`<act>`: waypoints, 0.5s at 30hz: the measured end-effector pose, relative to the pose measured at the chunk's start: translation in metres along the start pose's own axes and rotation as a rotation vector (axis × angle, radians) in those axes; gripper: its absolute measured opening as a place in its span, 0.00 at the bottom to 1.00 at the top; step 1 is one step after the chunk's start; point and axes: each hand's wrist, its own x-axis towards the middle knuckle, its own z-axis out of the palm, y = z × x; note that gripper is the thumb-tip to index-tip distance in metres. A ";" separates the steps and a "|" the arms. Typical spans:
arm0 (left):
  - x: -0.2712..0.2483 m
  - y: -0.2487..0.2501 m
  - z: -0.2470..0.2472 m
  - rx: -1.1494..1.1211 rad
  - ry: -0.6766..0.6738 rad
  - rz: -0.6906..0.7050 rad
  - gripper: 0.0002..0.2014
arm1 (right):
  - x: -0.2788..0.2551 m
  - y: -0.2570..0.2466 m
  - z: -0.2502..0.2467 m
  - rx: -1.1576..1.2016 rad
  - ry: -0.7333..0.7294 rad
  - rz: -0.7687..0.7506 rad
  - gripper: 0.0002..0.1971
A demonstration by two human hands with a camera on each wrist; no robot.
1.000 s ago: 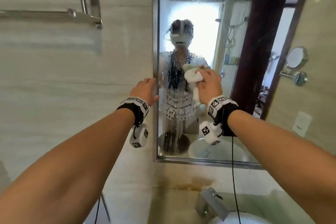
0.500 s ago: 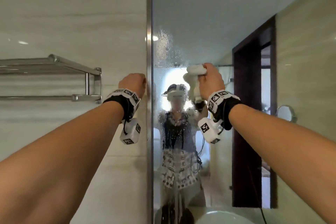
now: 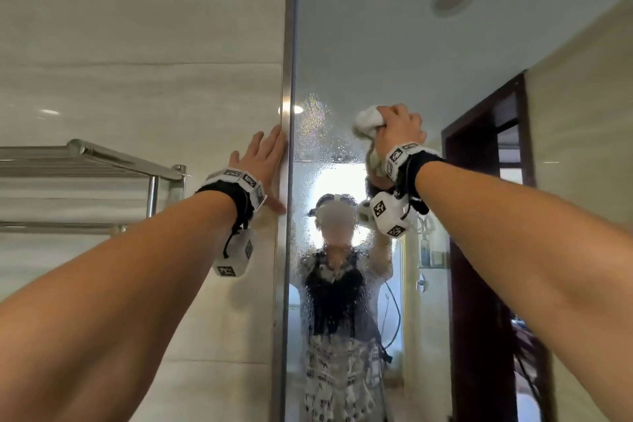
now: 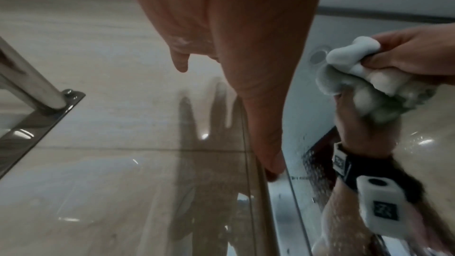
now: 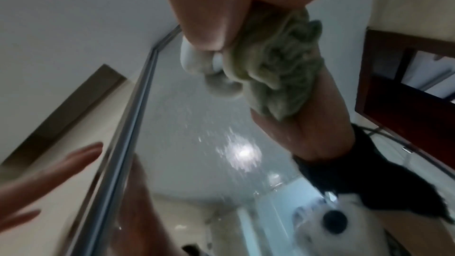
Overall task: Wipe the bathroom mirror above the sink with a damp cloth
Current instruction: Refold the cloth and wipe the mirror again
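Observation:
The tall mirror has a metal frame and water droplets across its middle. My right hand grips a bunched white-and-green cloth and presses it on the glass at the upper edge of the wet patch. The right wrist view shows the cloth wadded under my curled fingers, against the mirror. My left hand lies flat and open on the tiled wall, its fingers along the frame's left side. The cloth also shows in the left wrist view.
A chrome towel rack is fixed to the wall at the left, below my left hand's height. The mirror reflects a dark wooden door frame and the person. Pale tiled wall fills the left side.
My right hand has carried the cloth up the glass from mid-mirror to the top of the wet patch. My left hand has risen along the frame and spread flat. My view has tilted upward.

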 end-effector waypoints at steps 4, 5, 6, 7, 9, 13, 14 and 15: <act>0.005 -0.001 0.021 0.031 -0.035 0.026 0.76 | -0.021 0.007 0.029 0.025 0.125 -0.061 0.26; 0.006 -0.001 0.023 0.016 -0.030 0.033 0.76 | -0.027 0.008 0.031 0.016 0.138 -0.089 0.26; 0.007 -0.002 0.024 -0.003 -0.025 0.042 0.77 | -0.032 0.010 0.033 0.012 0.147 -0.112 0.26; 0.008 -0.003 0.024 -0.020 -0.028 0.051 0.77 | -0.038 0.012 0.035 0.009 0.144 -0.133 0.25; 0.008 -0.005 0.023 -0.056 -0.037 0.058 0.76 | -0.054 0.015 0.040 -0.006 0.107 -0.186 0.25; 0.005 -0.002 0.020 -0.068 -0.050 0.055 0.75 | -0.100 0.025 0.048 -0.067 -0.025 -0.309 0.26; 0.005 -0.001 0.018 -0.071 -0.055 0.050 0.75 | -0.111 0.028 0.049 -0.086 -0.064 -0.338 0.26; 0.003 0.000 0.015 -0.073 -0.061 0.047 0.74 | -0.120 0.029 0.047 -0.114 -0.110 -0.363 0.25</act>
